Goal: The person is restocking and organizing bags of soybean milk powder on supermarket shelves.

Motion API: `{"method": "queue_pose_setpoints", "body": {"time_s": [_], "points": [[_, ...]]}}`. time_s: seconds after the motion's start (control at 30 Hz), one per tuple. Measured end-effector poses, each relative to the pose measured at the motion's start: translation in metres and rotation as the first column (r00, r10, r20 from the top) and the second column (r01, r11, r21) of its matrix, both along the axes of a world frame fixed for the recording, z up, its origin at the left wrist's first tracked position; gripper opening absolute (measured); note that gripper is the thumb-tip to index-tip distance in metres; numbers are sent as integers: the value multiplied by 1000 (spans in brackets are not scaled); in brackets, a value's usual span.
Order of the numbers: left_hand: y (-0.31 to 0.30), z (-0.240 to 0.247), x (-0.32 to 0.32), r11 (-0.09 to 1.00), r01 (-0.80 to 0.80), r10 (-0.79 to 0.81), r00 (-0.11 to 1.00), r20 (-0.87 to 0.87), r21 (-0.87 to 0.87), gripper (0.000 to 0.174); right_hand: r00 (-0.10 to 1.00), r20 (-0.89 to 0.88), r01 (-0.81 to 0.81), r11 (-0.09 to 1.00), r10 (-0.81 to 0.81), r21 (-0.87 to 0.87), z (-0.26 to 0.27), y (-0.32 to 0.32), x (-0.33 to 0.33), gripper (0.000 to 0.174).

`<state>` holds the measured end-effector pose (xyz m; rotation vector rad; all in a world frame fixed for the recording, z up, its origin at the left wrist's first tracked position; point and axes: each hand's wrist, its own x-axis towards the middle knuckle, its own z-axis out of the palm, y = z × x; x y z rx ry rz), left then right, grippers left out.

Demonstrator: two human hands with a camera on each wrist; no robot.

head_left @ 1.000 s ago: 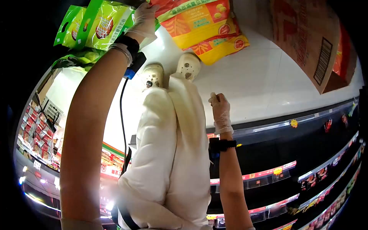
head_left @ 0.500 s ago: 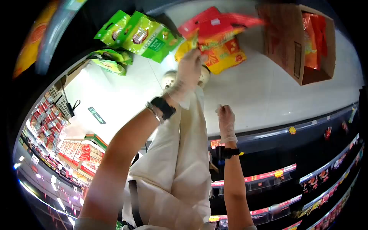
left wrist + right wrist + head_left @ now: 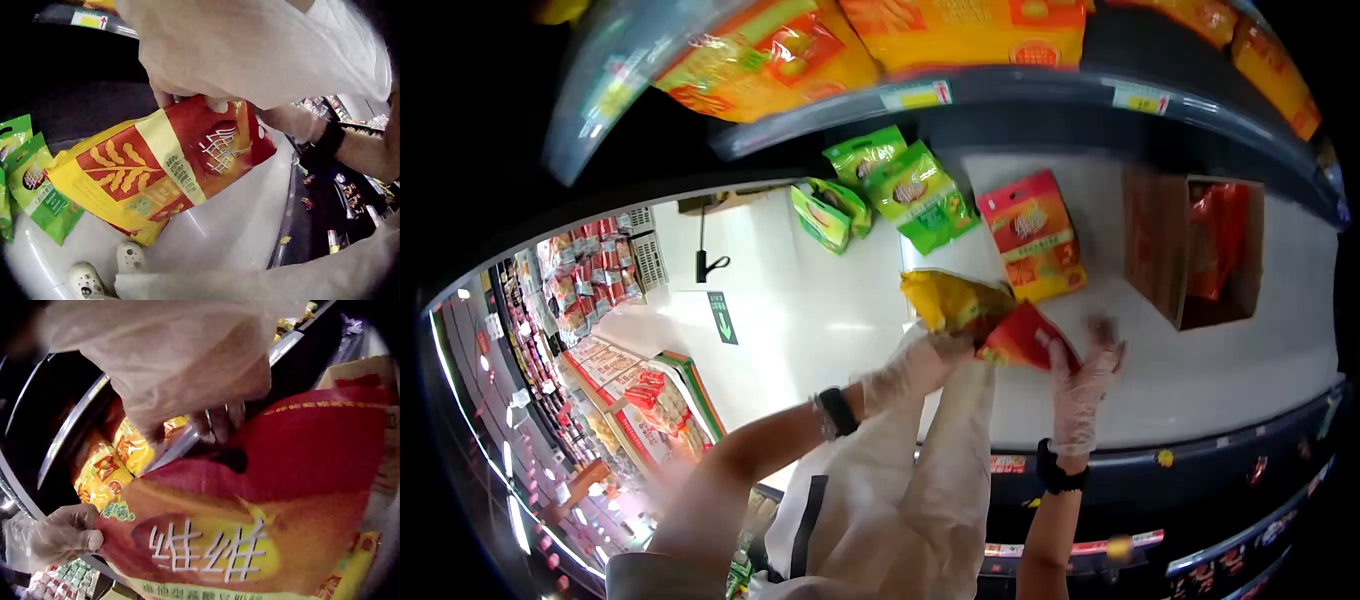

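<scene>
A red and yellow bag (image 3: pixel 950 300) (image 3: pixel 169 169) is held off the floor in front of the legs. My gloved left hand (image 3: pixel 915 372) (image 3: pixel 212 53) grips its edge; the right wrist view shows the left thumb and fingers (image 3: pixel 75 534) pinching one side of the bag (image 3: pixel 300 512). Beside the red top end, with its handle hole, is my gloved right hand (image 3: pixel 1085 385) (image 3: pixel 175 369), its fingers spread and the thumb against the bag. Another red and yellow bag (image 3: pixel 1035 240) lies flat on the floor just beyond.
Several green bags (image 3: pixel 915 195) lie on the floor to the left of the flat red bag. An opened cardboard box (image 3: pixel 1155 245) with red packages stands at the right. Shelf edges (image 3: pixel 1010 85) run across the top, with orange bags above; more shelving is at the lower right.
My left hand has moved from the green bags to a red and yellow bag and lifted it toward the body. My right hand has come up to its top end, fingers spreading. The view has shifted.
</scene>
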<state>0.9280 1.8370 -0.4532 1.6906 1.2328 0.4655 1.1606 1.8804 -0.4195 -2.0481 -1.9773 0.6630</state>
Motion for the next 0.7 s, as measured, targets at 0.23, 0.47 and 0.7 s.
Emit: {"method": "queue_pose_setpoints", "body": {"time_s": [0.23,0.47,0.7], "points": [[-14,151,-21,998,47,-43,995,-87,46,24,836,-546,-152,933,-55,-326,103,-16,-22,41],[-58,239,-37,1000,18,-15,981,-194,11,9,853,-520,-206,940,37,-271,195,-22,-31,25],[-68,295,-50,988,46,17,919,-395,150,8,843,-502,-315,933,191,-174,266,-16,-55,32]]}}
